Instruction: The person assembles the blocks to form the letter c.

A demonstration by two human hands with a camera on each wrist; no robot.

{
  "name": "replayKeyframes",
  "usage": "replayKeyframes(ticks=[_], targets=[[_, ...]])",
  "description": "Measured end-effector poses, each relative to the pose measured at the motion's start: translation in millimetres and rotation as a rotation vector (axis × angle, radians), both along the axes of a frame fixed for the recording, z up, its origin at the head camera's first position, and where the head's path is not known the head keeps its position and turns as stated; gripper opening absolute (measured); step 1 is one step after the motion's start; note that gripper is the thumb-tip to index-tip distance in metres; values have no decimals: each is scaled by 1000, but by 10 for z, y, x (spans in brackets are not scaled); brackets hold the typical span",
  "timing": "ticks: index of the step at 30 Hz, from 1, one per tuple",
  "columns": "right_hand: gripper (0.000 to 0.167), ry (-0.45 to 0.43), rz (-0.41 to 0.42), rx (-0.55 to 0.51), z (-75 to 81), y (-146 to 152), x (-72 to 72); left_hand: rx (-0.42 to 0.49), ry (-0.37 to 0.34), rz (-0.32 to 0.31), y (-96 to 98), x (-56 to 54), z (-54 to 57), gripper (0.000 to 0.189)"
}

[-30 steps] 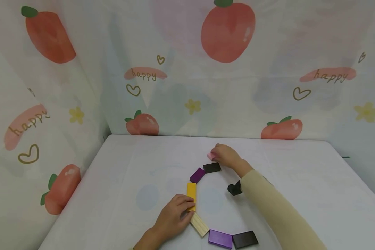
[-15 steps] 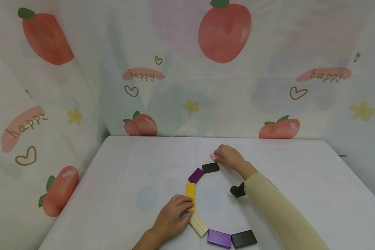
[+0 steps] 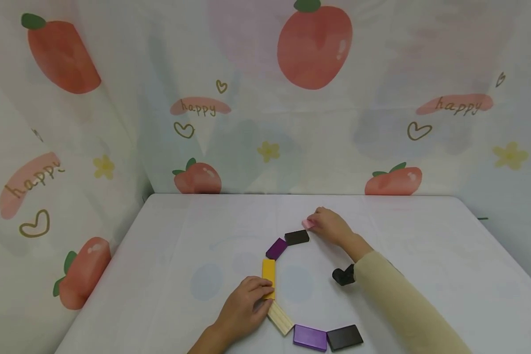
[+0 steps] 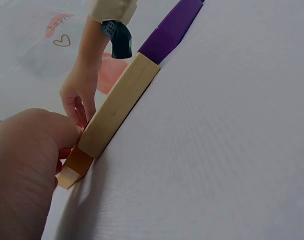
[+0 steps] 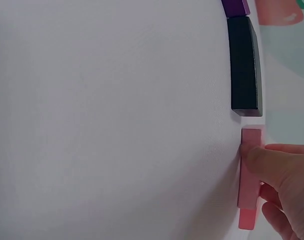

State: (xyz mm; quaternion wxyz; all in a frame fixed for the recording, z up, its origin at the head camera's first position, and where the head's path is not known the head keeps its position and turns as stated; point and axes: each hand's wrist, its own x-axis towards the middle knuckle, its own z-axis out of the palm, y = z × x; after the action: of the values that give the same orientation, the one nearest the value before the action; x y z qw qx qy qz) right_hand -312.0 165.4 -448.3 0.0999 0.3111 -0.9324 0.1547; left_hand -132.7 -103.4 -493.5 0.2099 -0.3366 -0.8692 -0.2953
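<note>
My right hand (image 3: 334, 228) pinches a pink block (image 5: 250, 170) between thumb and fingers at the far end of a curved row. A redder piece (image 5: 247, 219) shows at that block's lower end in the right wrist view. Just left of it lies a black block (image 3: 297, 237), with a small gap between. My left hand (image 3: 245, 305) rests its fingers across a yellow block (image 3: 269, 268). Its thumb lies near where that block meets a plain wooden block (image 3: 280, 318). A dark purple block (image 3: 276, 249) joins the yellow and black ones.
At the row's near end lie a purple block (image 3: 310, 338) and another black block (image 3: 345, 338). A black device (image 3: 343, 275) is worn at the right wrist. The white table (image 3: 194, 236) ends at a fruit-printed cloth (image 3: 248, 132) behind and left.
My right hand has shifted slightly right and nearer with the pink block, widening its gap from the black block. The left hand has stayed on the yellow block.
</note>
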Motion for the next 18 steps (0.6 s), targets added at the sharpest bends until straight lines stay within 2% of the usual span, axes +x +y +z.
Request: replayKeyframes(ticks=[12, 18], targets=[[19, 43, 4, -21, -41, 78, 77, -2, -18, 5, -1, 5, 8, 20], [21, 19, -21, -42, -34, 82, 163, -3, -22, 4, -4, 1, -7, 20]])
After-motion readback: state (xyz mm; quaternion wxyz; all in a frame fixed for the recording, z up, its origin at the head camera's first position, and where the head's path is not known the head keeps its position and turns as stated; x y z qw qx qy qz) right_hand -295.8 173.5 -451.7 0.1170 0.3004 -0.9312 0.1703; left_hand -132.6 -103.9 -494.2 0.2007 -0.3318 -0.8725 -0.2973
